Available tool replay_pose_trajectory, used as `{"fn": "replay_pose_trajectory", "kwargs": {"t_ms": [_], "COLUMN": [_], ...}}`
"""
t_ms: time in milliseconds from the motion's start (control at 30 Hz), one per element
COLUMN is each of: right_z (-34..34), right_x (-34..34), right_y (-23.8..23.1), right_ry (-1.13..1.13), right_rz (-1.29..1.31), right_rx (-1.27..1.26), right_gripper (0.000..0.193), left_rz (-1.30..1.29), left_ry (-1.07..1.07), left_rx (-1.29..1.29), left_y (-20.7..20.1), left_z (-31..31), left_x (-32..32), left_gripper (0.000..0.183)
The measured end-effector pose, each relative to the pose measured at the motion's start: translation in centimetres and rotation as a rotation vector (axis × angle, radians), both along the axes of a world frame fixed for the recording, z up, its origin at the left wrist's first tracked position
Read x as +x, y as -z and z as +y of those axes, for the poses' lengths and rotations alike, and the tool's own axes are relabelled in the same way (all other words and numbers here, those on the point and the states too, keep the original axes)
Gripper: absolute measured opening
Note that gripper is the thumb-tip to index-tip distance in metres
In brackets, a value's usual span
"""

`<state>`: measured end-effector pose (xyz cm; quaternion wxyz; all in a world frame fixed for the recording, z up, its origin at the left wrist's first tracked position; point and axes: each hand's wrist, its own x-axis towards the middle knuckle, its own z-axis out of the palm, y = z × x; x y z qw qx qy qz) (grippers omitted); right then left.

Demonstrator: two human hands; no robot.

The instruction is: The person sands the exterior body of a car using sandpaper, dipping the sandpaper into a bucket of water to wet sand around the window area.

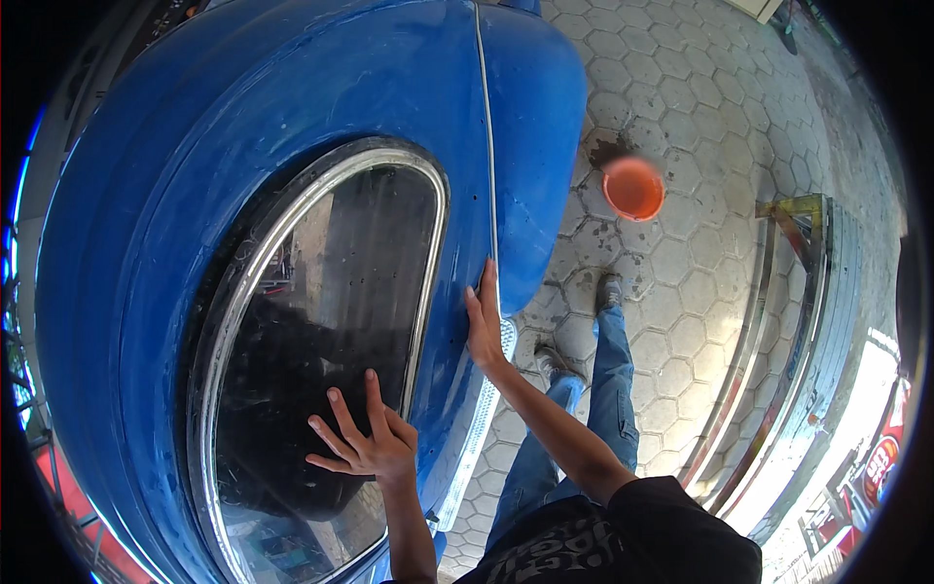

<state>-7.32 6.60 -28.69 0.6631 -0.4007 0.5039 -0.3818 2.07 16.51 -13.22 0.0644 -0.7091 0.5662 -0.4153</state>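
A blue car body [321, 88] with rounded panels fills the left half of the view. Set in its side is a dark glass window [341, 263], framed by a bright metal trim [220, 341] and a black rubber seal. My left hand [365, 443] rests on or just over the lower part of the glass, its fingers spread. On the blue panel right of the window lies my right hand [484, 326], fingers stretched along a pale trim strip [486, 117]. That strip runs between the body and a bulging blue fender [535, 146]. Neither hand holds anything.
An orange bucket [634, 191] stands on the hexagonal paving [671, 282], beside a wet patch. My legs and shoes are next to the car's running board [475, 438]. To the right stands a long, worn wooden bench [817, 292].
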Motion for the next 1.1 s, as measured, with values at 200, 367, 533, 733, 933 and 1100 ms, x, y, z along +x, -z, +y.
{"fn": "replay_pose_trajectory", "kwargs": {"t_ms": [200,367,533,733,933,1100], "right_z": [4.9,0.6,5.3,3.9,2.9,3.5], "right_x": [-1.0,0.2,-1.2,-0.3,0.7,-0.5], "right_y": [4.4,-0.4,-0.2,-1.3,3.0,-2.7], "right_ry": [-0.020,0.052,-0.136,-0.103,-0.021,-0.171], "right_rz": [-0.076,0.039,0.065,0.052,-0.018,0.024], "right_rx": [0.025,0.012,-0.138,-0.175,0.062,-0.186], "right_gripper": [0.072,0.073,0.083,0.071,0.072,0.071], "left_rz": [0.007,0.004,0.004,-0.004,-0.013,-0.001], "left_ry": [0.016,-0.013,0.002,-0.021,0.017,-0.009], "left_rx": [-0.005,0.007,-0.001,0.004,-0.007,0.005], "left_y": [-0.3,-0.3,-0.3,-0.3,0.1,-0.7], "left_z": [-0.7,0.2,-0.1,0.1,-0.5,0.1], "left_x": [-0.8,-0.1,-0.5,0.1,0.0,-0.1], "left_gripper": [0.033,0.033,0.033,0.033,0.033,0.032]}}
